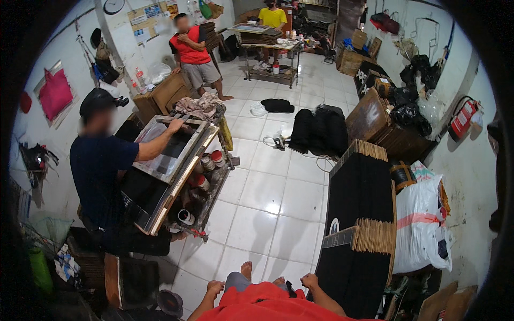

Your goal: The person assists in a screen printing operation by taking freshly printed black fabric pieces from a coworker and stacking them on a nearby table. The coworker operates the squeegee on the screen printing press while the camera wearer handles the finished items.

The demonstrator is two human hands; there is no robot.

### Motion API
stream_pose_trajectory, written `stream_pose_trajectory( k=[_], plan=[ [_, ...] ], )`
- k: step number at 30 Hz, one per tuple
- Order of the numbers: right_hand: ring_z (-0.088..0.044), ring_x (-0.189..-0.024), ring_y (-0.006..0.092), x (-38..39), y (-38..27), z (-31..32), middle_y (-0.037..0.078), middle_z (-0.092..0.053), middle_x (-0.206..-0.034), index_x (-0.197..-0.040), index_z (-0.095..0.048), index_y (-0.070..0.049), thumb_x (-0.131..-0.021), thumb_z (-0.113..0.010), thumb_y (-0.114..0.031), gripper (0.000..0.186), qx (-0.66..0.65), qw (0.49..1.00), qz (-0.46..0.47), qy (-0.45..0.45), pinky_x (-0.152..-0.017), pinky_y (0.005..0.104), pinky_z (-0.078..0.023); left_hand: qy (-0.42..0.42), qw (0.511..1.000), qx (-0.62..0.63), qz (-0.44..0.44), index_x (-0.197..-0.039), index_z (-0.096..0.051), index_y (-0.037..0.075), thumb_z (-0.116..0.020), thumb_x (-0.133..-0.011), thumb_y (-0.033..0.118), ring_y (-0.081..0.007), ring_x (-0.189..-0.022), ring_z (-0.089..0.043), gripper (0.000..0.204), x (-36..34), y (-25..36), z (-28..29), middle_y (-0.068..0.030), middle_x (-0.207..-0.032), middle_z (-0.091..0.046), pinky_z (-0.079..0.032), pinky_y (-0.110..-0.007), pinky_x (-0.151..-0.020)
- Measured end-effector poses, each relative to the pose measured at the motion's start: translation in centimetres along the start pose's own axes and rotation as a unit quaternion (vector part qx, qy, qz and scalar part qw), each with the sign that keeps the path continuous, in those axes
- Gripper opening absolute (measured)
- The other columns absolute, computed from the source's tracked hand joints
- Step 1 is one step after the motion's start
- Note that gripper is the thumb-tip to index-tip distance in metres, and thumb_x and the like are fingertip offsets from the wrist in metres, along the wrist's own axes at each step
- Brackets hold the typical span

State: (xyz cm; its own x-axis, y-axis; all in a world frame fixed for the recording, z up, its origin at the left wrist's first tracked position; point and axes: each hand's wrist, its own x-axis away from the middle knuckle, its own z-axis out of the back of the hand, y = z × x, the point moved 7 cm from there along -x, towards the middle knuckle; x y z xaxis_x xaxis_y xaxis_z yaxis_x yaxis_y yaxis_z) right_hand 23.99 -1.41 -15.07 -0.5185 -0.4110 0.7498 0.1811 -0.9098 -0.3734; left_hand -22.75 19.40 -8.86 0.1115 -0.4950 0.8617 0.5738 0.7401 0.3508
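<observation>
At the lower edge, my left hand (215,288) hangs beside my thigh with its fingers curled in and nothing seen in it. My right hand (309,280) is likewise curled, at my other side, apart from any object. Nearest to it stands a long stack of boards draped with black fabric (350,265), with brown board edges (372,235) showing. A co-worker in a dark shirt (104,166) on the left holds a screen printing frame (176,147) above a tilted table.
Paint pots (218,158) sit under the co-worker's table. Black fabric bundles (319,131) and a cable lie on the tiled floor (257,187). A white sack (423,224) leans at the right wall. Two other people stand farther back, one by a work table (270,45).
</observation>
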Motion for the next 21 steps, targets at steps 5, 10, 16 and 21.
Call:
stream_pose_trajectory(
  k=[5, 10, 16, 21],
  plan=[
    [-0.064, -0.062, 0.0215, 0.1, 0.1, -0.1, 0.010, -0.066, -0.067, -0.074, -0.069, -0.004, -0.068, -0.063, -0.021, 0.019, -0.012, 0.999, -0.032, -0.015, -0.063, 0.0333, -0.051, 0.022, 0.998, 0.062, 0.002, -0.083, -0.063, 0.005, -0.067, -0.077, 0.022, -0.0151, -0.061, -0.057, 0.019, -0.5, 0.4, 2.8, -0.0057, -0.073, -0.063, -0.042, -0.031, -0.054],
    [-0.057, -0.047, 0.0167, -0.5, -0.9, -0.2, 0.011, -0.062, -0.060, -0.074, -0.066, 0.002, -0.075, -0.063, -0.010, 0.013, -0.082, 0.996, -0.025, 0.005, -0.040, 0.0293, -0.044, 0.055, 0.989, 0.138, 0.009, -0.081, -0.061, 0.006, -0.067, -0.078, 0.020, -0.0128, -0.054, -0.055, 0.016, -3.8, 0.9, 8.8, -0.0051, -0.069, -0.061, -0.040, -0.028, -0.048],
    [-0.055, -0.044, 0.0158, -2.4, -2.9, -3.2, 0.010, -0.061, -0.055, -0.065, -0.066, 0.000, -0.072, -0.062, -0.012, 0.015, -0.176, 0.982, -0.071, 0.001, -0.042, 0.0318, -0.044, 0.112, 0.960, 0.255, -0.003, -0.076, -0.057, 0.006, -0.066, -0.078, 0.017, -0.0112, -0.050, -0.051, 0.014, -10.3, 3.9, 19.3, -0.0050, -0.064, -0.056, -0.032, -0.022, -0.037],
    [-0.055, -0.045, 0.0171, -2.5, -12.8, -4.6, 0.011, -0.061, -0.057, -0.065, -0.064, 0.001, -0.072, -0.057, -0.008, 0.014, -0.140, 0.989, -0.044, 0.019, -0.042, 0.0323, -0.043, 0.184, 0.936, 0.299, -0.003, -0.074, -0.056, 0.007, -0.065, -0.076, 0.016, -0.0114, -0.049, -0.049, 0.013, -14.2, 7.1, 27.7, -0.0041, -0.063, -0.052, -0.032, -0.022, -0.037]
  ],
)
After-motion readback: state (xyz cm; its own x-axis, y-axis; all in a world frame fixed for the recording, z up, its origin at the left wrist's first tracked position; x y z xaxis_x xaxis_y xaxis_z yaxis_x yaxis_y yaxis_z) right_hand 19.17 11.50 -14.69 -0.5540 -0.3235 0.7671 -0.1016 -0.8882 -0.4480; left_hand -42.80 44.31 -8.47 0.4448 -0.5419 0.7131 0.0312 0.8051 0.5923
